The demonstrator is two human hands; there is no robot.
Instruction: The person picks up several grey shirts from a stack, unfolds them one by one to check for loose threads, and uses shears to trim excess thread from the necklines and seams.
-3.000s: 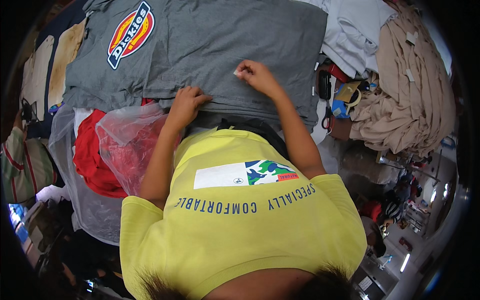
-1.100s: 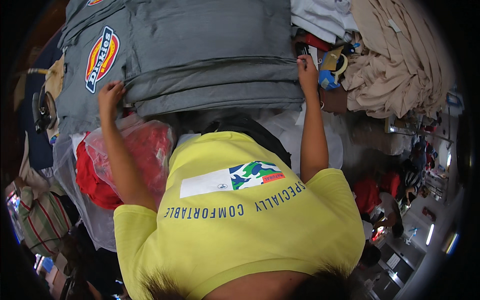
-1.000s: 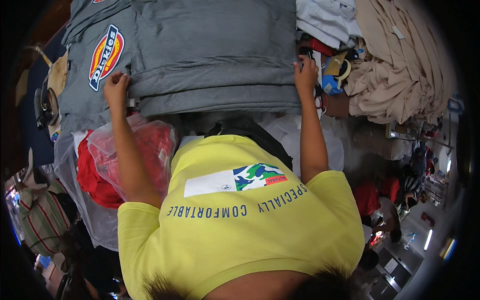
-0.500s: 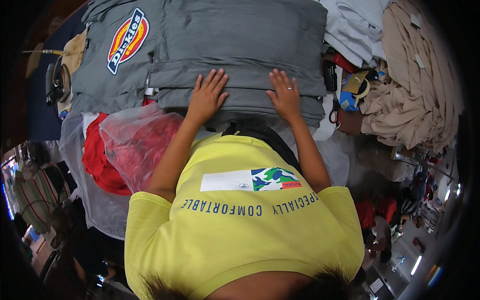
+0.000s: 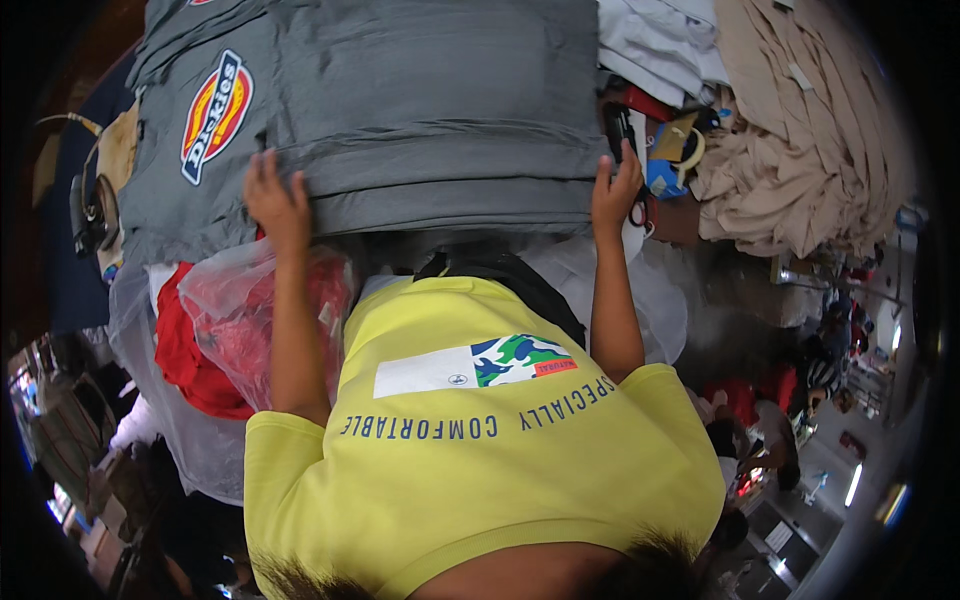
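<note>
A grey T-shirt (image 5: 430,110) with a red, yellow and blue badge print lies spread in front of me, its near edge folded over into a thick band. My left hand (image 5: 275,200) grips the left end of that band, just below the print. My right hand (image 5: 615,190) grips the right end, by the shirt's side edge. Both arms reach forward over my yellow shirt (image 5: 480,450).
A clear plastic bag with red cloth (image 5: 240,320) sits under my left arm. Beige garments (image 5: 800,150) are piled at the right, with white cloth (image 5: 660,40) behind them. Black straps and small colourful items (image 5: 670,150) lie beside my right hand.
Half a second ago both hands lay flat close together on the middle of the folded band. They have since moved apart to its left and right ends.
</note>
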